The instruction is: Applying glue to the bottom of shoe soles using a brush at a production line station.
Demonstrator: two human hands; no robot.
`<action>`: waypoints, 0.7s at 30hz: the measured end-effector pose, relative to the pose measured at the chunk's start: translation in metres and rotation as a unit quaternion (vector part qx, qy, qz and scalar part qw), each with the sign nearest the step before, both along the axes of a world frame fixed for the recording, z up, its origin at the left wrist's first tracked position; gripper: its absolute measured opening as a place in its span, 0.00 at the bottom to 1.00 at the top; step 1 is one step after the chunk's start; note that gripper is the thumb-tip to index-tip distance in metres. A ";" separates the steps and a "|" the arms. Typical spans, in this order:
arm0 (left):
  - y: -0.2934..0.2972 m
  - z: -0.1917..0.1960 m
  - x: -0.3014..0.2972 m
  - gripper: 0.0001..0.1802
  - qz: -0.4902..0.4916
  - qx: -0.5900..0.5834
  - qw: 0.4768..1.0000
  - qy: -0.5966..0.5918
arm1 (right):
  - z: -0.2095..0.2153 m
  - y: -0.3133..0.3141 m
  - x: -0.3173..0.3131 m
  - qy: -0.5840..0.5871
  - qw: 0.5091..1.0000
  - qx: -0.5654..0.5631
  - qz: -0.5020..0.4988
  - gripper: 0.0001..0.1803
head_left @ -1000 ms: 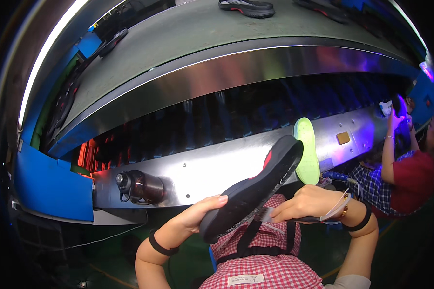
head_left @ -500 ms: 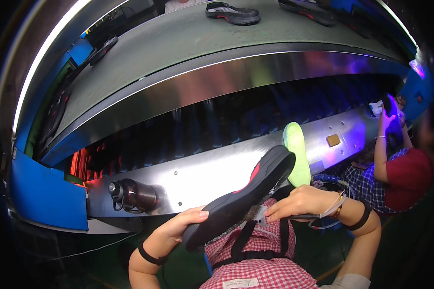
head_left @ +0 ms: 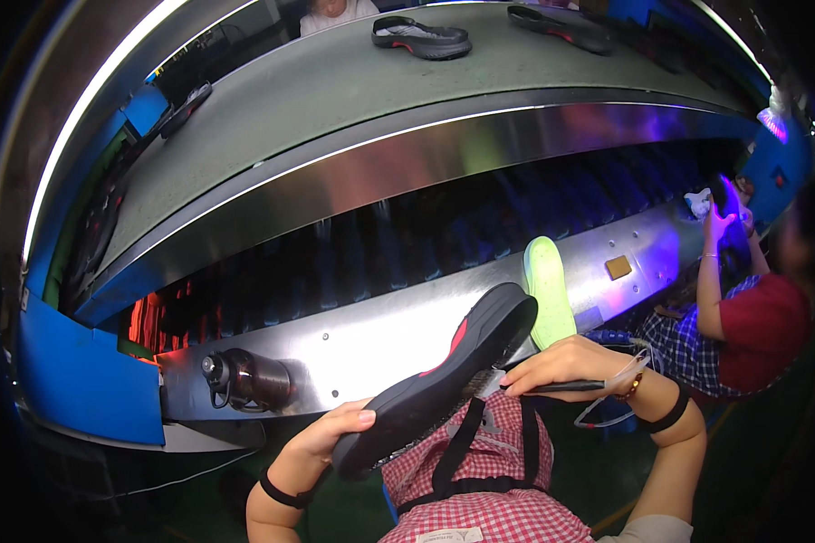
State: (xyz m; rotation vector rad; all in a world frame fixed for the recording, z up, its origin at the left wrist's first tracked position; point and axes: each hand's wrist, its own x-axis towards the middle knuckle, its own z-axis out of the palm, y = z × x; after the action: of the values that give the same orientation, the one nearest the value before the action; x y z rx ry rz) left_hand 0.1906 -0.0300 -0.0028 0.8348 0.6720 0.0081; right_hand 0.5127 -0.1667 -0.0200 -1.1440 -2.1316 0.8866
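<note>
Hands Were Apart, Each Clamped on an Item

Left hand [head_left: 330, 430] gripped the lower end of the black shoe sole [head_left: 435, 373], held tilted before the metal ledge [head_left: 398, 335]. Right hand [head_left: 561, 365] pinched a black-handled brush [head_left: 566, 386] near the sole's edge; contact could not be determined. The yellow-green sole piece [head_left: 550, 299] lay on the ledge.

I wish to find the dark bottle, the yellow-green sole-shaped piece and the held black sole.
Dark bottle [head_left: 263, 380]: head view, its body.
Yellow-green piece [head_left: 549, 291]: head view, its middle.
Black sole [head_left: 439, 385]: head view, its middle.
</note>
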 end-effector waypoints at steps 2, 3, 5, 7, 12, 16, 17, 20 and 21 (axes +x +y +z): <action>0.005 -0.010 -0.003 0.33 -0.003 0.012 1.000 0.001 | -0.011 0.001 0.005 0.014 1.000 -0.006 0.008 0.15; 0.007 -0.014 -0.005 0.32 -0.007 0.019 1.000 0.005 | -0.014 -0.002 0.005 0.031 0.999 -0.015 0.005 0.14; 0.004 -0.017 -0.003 0.31 0.053 -0.007 0.999 0.002 | -0.017 -0.006 0.000 0.083 0.995 -0.051 -0.008 0.13; 0.003 -0.029 -0.002 0.31 0.117 -0.033 0.993 0.000 | -0.014 -0.001 -0.013 0.142 0.987 -0.065 -0.024 0.14; 0.002 -0.074 0.040 0.31 0.143 -0.148 0.963 -0.175 | -0.027 0.019 -0.073 0.282 0.955 -0.052 -0.074 0.12; 0.003 -0.096 0.040 0.31 0.166 -0.111 0.961 -0.191 | -0.056 0.033 -0.071 0.321 0.927 -0.063 -0.185 0.10; 0.003 -0.095 0.040 0.31 0.176 -0.127 0.956 -0.200 | -0.062 0.035 -0.064 0.328 0.915 -0.074 -0.223 0.10; 0.005 -0.108 0.043 0.31 0.187 -0.116 0.954 -0.205 | -0.067 0.047 -0.047 0.284 0.913 0.042 -0.291 0.09; 0.005 -0.109 0.044 0.32 0.186 -0.123 0.949 -0.221 | -0.066 0.049 -0.048 0.272 0.910 0.046 -0.311 0.09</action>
State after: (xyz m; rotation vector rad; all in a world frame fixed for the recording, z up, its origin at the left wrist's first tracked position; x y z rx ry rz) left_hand 0.2344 -0.0252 -0.1117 0.4312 0.3846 0.4337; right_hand 0.4646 -0.1178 -0.0859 -1.2377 -1.2317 0.6818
